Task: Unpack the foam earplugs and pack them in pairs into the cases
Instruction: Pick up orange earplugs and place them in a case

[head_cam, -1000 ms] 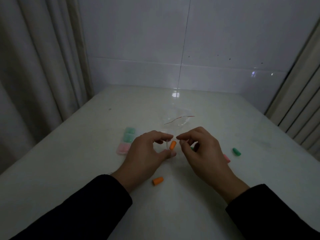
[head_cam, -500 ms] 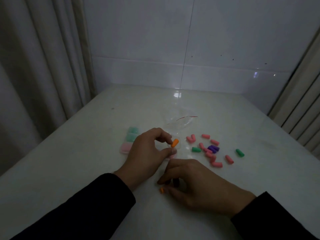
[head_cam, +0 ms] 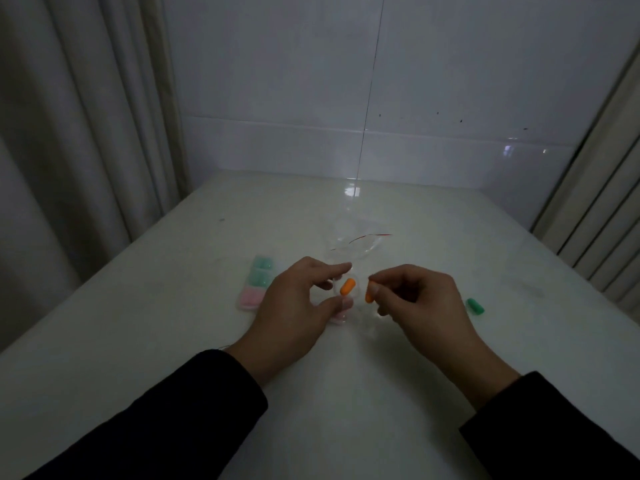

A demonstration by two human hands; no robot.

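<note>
Working over the white table [head_cam: 173, 341], beside filled cases [head_cam: 257, 287]: left hand [head_cam: 294, 313] pinching a clear case [head_cam: 341, 301] holding one orange earplug [head_cam: 347, 286]; right hand [head_cam: 420, 306] gripping the second orange earplug [head_cam: 369, 296] just beside it. Risks: case slipping from the light pinch; compressed foam springing out; plug rolling toward the stray green earplug [head_cam: 474, 305].

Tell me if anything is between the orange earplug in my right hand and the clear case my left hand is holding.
Nothing visible blocks it. The right hand pinches the orange earplug just right of the clear case held by the left hand. One orange plug already lies inside, with only open air between.
</note>
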